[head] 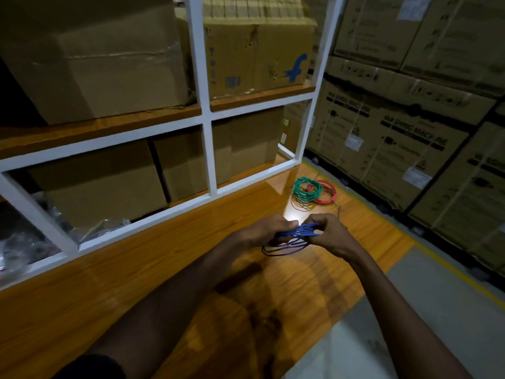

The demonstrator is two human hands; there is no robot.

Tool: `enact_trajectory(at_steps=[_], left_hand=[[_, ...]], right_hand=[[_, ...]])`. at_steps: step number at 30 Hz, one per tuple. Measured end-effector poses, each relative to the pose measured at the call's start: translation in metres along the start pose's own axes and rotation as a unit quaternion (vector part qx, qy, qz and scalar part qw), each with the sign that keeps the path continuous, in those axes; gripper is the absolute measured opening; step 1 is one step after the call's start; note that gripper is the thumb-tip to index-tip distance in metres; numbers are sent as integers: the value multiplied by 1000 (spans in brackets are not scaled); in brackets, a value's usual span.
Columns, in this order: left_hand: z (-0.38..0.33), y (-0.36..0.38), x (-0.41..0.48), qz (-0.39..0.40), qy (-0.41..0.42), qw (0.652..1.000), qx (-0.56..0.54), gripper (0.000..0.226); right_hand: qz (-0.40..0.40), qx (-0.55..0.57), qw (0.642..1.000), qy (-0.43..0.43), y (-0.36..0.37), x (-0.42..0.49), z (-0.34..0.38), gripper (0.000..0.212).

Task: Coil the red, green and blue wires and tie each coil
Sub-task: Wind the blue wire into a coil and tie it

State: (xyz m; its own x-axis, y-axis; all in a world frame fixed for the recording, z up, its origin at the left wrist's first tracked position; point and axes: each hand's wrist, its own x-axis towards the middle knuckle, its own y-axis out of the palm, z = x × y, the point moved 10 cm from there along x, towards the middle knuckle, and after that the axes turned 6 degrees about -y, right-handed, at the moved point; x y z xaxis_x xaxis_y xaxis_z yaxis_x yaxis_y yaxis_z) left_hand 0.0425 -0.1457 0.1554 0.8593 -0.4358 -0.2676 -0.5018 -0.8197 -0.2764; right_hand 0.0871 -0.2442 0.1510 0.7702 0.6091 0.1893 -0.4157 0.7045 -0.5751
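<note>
Blue coil [289, 240] is off the desk [164, 269], held above it between both hands. Left hand [266, 228] pinches the bunched strands. Right hand [332, 233] has its fingers curled round the same bundle, just beside. Lower loops sag loose underneath.

Green coil [299, 194] and red coil [329, 196] lie farther along the desk, overlapping. Their ties are too small for us to tell.

We judge this as gathering or tying blue, likely the last of the three. To do it well:
- hold the left pinch firm so the loops can't spring
- pull the sagging loops into the bundle first
- wrap the free end round with the right and cinch tight

We can't make out the free end.

Readable: "WASHING MACHINE" on the stacked cartons [396, 138] at right. There's a blue "f"-shaped mark on a carton [257, 56] in the white rack [207, 116]. Smaller labels are illegible.
</note>
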Motion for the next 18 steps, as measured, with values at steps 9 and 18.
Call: enact_trajectory(at_steps=[9, 18], left_hand=[[-2, 34, 53, -16, 45, 997, 57, 93], [-2, 35, 88, 35, 9, 998, 53, 51]], right_hand=[[-14, -4, 997, 82, -31, -13, -60, 27], [-75, -211, 974, 33, -65, 5, -78, 35]])
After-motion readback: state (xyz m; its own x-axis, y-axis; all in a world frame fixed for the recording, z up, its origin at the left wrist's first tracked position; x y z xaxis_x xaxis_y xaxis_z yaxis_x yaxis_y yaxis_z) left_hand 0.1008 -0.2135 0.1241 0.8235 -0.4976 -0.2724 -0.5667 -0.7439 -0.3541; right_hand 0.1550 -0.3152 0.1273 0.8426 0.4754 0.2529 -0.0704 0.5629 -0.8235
